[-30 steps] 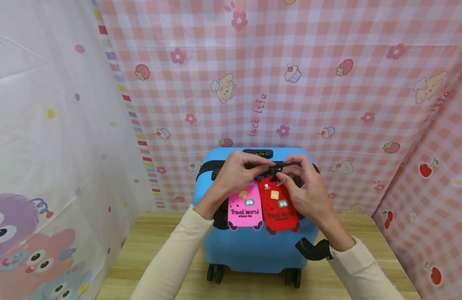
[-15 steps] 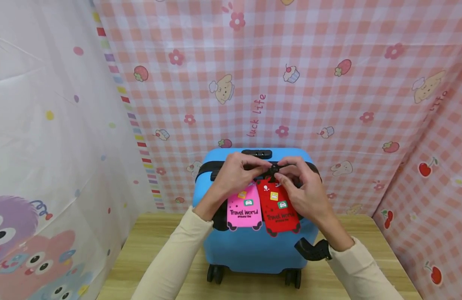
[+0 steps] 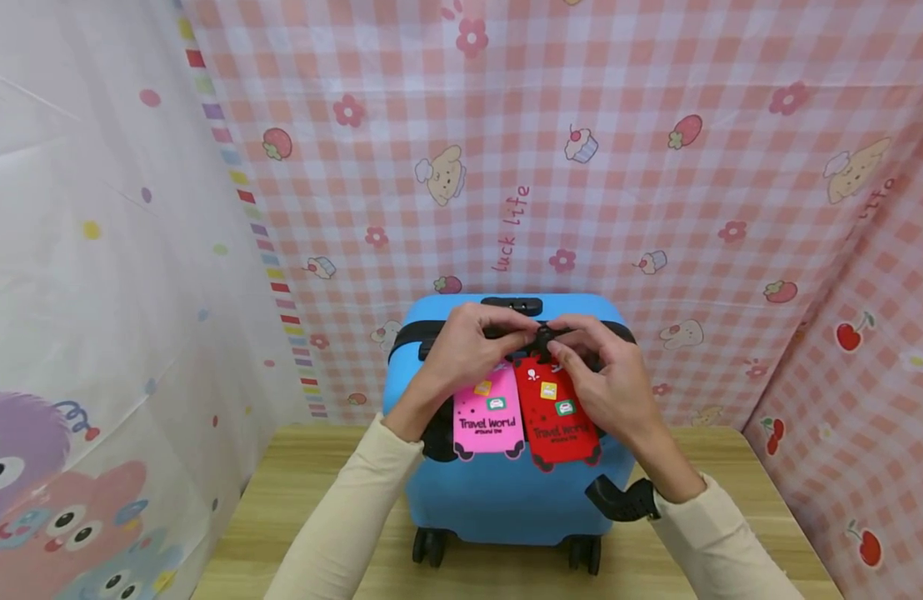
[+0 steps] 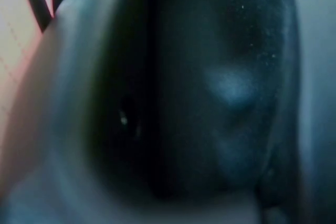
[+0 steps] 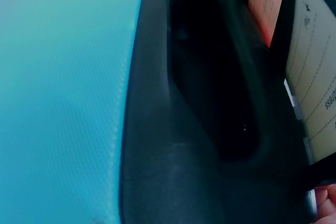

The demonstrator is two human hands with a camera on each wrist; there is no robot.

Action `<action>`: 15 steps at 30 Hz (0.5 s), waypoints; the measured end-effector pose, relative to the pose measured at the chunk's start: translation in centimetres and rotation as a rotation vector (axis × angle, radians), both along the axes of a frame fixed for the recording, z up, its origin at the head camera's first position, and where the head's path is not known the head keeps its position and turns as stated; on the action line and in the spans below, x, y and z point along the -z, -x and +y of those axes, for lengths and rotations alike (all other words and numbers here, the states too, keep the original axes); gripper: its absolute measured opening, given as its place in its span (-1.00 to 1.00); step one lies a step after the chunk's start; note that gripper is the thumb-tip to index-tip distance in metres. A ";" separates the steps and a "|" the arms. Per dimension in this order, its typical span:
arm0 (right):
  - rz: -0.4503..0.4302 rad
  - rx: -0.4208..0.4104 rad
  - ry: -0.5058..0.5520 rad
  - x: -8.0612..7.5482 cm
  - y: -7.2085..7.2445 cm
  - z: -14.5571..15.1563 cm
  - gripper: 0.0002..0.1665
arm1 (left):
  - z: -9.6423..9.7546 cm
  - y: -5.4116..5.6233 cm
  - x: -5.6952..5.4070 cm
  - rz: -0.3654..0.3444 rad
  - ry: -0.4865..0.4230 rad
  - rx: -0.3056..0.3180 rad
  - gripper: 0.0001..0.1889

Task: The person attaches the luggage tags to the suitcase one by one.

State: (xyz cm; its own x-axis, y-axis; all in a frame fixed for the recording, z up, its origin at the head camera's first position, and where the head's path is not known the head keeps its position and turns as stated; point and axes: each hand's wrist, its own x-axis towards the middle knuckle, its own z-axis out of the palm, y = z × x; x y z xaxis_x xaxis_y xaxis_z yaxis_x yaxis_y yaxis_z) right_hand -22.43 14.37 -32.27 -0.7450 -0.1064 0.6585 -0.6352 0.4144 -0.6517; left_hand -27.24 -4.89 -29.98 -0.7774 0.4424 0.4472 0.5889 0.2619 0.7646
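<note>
In the head view, a blue suitcase (image 3: 506, 508) stands upright with a pink luggage tag (image 3: 487, 429) and a red luggage tag (image 3: 561, 437) hanging at its handle. My left hand (image 3: 465, 346) pinches the red tag's black strap (image 3: 544, 340) from the left, between thumb and index finger. From the right, my right hand (image 3: 610, 375) pinches the same strap, its fingertips close to the left ones. The left wrist view is filled by the blurred black handle (image 4: 226, 129). Written-side backs of the tags (image 5: 315, 61) show in the right wrist view, with a fingertip (image 5: 326, 203) below them.
The suitcase rests on a wooden table (image 3: 311, 492) on black wheels (image 3: 429, 546). A pink checked cloth (image 3: 619, 200) hangs behind it, and a white cartoon sheet (image 3: 132, 292) on the left. A black combination lock (image 3: 512, 306) sits on top of the case.
My right fingertips have shifted slightly left, nearer the left ones, and the right index finger has straightened somewhat. The tags and suitcase stay in place.
</note>
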 end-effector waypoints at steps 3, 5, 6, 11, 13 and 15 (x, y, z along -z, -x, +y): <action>0.009 0.014 -0.005 0.0 0.1 -0.1 -0.73 | -0.1 0.0 0.0 0.002 -0.004 0.003 -0.84; 0.017 0.022 -0.007 0.0 0.1 -0.1 -0.72 | -0.2 0.0 0.0 -0.011 -0.010 0.005 -0.83; 0.020 0.026 -0.007 0.0 0.1 -0.1 -0.72 | -0.2 0.0 0.0 -0.018 -0.016 0.010 -0.82; 0.022 0.069 -0.015 -0.1 0.2 -0.3 -0.71 | -0.3 0.0 0.1 -0.034 -0.041 0.046 -0.77; 0.024 0.087 -0.019 -0.1 0.2 -0.4 -0.71 | -0.3 0.0 0.1 -0.037 -0.042 0.058 -0.76; 0.024 0.099 -0.022 0.0 0.3 -0.5 -0.71 | -0.3 0.0 0.1 -0.046 -0.043 0.063 -0.75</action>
State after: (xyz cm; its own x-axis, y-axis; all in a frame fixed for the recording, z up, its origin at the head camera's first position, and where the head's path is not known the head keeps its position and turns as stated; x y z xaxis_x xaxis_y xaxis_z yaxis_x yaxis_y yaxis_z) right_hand -22.71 13.90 -32.23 -0.7367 -0.0478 0.6745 -0.6058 0.4900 -0.6269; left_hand -27.23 -5.18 -30.11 -0.7686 0.4723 0.4314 0.5674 0.1919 0.8008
